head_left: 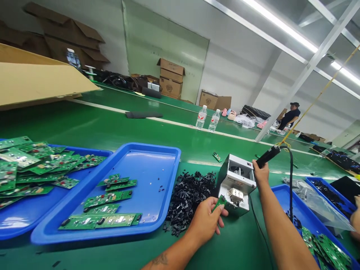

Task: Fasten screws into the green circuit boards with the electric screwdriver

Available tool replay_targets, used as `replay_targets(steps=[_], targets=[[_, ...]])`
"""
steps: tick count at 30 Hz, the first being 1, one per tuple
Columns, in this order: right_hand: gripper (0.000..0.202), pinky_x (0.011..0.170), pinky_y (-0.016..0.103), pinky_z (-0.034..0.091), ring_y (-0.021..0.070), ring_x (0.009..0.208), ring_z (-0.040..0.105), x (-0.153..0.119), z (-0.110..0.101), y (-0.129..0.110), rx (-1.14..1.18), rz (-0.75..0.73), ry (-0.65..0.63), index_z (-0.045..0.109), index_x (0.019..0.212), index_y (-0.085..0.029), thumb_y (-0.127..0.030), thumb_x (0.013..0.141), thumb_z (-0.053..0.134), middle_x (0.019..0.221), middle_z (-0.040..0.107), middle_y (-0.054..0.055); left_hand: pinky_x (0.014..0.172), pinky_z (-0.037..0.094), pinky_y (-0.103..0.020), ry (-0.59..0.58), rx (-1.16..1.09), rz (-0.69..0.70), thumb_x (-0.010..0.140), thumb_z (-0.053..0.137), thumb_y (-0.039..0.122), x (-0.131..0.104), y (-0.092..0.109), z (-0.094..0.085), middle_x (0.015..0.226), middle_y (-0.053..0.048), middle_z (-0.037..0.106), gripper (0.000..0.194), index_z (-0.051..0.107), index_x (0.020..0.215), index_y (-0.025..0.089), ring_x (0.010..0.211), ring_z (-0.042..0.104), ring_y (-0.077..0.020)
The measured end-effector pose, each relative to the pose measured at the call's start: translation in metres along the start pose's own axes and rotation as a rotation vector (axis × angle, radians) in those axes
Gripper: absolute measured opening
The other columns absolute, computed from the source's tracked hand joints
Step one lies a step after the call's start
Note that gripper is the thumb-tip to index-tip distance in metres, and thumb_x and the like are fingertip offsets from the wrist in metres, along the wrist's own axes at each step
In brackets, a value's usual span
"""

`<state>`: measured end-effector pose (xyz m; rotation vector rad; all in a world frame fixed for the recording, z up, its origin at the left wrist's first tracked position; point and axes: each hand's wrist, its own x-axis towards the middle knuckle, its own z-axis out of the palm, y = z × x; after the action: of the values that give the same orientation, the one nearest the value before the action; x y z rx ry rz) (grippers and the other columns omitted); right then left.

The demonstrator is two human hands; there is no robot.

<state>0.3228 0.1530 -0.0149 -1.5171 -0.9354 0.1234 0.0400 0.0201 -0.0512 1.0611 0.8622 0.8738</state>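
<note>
My left hand (204,222) pinches a small green circuit board (219,203) between thumb and fingers, right at the front of a small white and black screw feeder (239,176). Closed round the lower end of a black electric screwdriver (268,156), my right hand (261,173) is beside the feeder's right side. The tool's tip is hidden behind the feeder and hand. A heap of small black plastic parts (191,195) lies left of the feeder. Further left, a blue tray (152,161) holds several green boards (108,198).
Another blue tray (109,153) at far left is piled with boards. Two water bottles (201,117) stand behind. A yellow cord (317,99) suspends the screwdriver. At right are a blue tray (277,195), a plastic bag (317,204) and another person's hand (356,217).
</note>
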Motion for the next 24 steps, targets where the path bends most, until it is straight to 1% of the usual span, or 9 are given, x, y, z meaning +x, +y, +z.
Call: replay_targets(steps=[5,8,10,13,15,17,18,20,24], targets=[[0.048,0.071,0.033,0.052,0.0156,0.069,0.06,-0.022,-0.044,-0.025,0.079,-0.102,0.182,0.059,0.099,-0.018,-0.048,0.072,0.085,0.078,0.062,-0.002,0.037,0.045,-0.019,0.001,-0.003,-0.008,0.088,0.065,0.047,-0.001,-0.001,0.002,0.087,-0.008,0.073,0.033,0.057,0.093,0.015,0.05,0.059,-0.0097],[0.048,0.058,0.029,0.049,0.0124,0.054,0.052,-0.042,-0.071,-0.054,0.217,-0.177,0.153,0.05,0.105,-0.025,-0.06,0.08,0.07,0.067,0.052,-0.009,0.037,0.046,-0.019,0.004,-0.017,-0.004,0.088,0.063,0.045,-0.001,-0.001,0.003,0.088,-0.008,0.073,0.031,0.057,0.093,0.015,0.05,0.058,-0.009],[0.04,0.054,0.03,0.049,0.0131,0.051,0.053,-0.059,-0.084,-0.075,0.301,-0.202,0.054,0.05,0.104,-0.026,-0.06,0.085,0.059,0.065,0.052,-0.009,0.038,0.047,-0.019,0.011,-0.02,-0.003,0.089,0.062,0.044,-0.002,-0.001,0.003,0.088,-0.008,0.073,0.029,0.057,0.093,0.015,0.05,0.058,-0.0087],[0.038,0.053,0.033,0.053,0.0149,0.052,0.06,-0.085,-0.092,-0.105,0.454,-0.169,-0.217,0.055,0.111,-0.025,-0.045,0.081,0.068,0.074,0.062,-0.005,0.039,0.048,-0.019,0.015,-0.011,-0.005,0.089,0.062,0.043,-0.003,0.0,0.002,0.088,-0.008,0.073,0.029,0.057,0.093,0.015,0.051,0.059,-0.0091],[0.047,0.046,0.029,0.049,0.0141,0.048,0.059,-0.102,-0.09,-0.122,0.565,-0.101,-0.431,0.053,0.125,-0.027,-0.034,0.082,0.071,0.074,0.062,-0.005,0.039,0.048,-0.019,0.015,-0.007,-0.01,0.089,0.062,0.043,-0.004,0.001,0.001,0.089,-0.008,0.073,0.029,0.057,0.093,0.015,0.051,0.059,-0.0092],[0.053,0.04,0.025,0.043,0.0116,0.043,0.054,-0.119,-0.082,-0.135,0.629,-0.021,-0.54,0.048,0.136,-0.028,-0.029,0.087,0.067,0.068,0.058,-0.008,0.038,0.047,-0.019,0.015,-0.006,-0.02,0.089,0.062,0.043,-0.005,0.001,0.001,0.09,-0.009,0.073,0.028,0.057,0.093,0.015,0.05,0.059,-0.0091],[0.054,0.04,0.024,0.043,0.0105,0.042,0.052,-0.126,-0.076,-0.141,0.639,0.002,-0.539,0.046,0.139,-0.029,-0.027,0.089,0.065,0.067,0.055,-0.009,0.038,0.046,-0.019,0.018,-0.006,-0.023,0.089,0.061,0.042,-0.005,0.001,0.002,0.09,-0.009,0.073,0.028,0.056,0.093,0.015,0.05,0.059,-0.0091],[0.059,0.044,0.024,0.046,0.0094,0.045,0.052,-0.139,-0.062,-0.148,0.634,-0.037,-0.419,0.043,0.143,-0.03,-0.023,0.09,0.065,0.067,0.054,-0.01,0.038,0.046,-0.019,0.034,-0.005,-0.024,0.089,0.061,0.042,-0.005,0.0,0.003,0.089,-0.009,0.073,0.028,0.056,0.093,0.015,0.049,0.059,-0.0093],[0.073,0.05,0.026,0.051,0.009,0.046,0.054,-0.155,-0.039,-0.151,0.575,-0.329,-0.122,0.032,0.152,-0.033,-0.018,0.089,0.067,0.067,0.055,-0.011,0.038,0.046,-0.019,0.057,-0.006,-0.019,0.089,0.059,0.041,-0.006,0.002,0.006,0.089,-0.009,0.074,0.027,0.057,0.095,0.014,0.051,0.06,-0.0099]])
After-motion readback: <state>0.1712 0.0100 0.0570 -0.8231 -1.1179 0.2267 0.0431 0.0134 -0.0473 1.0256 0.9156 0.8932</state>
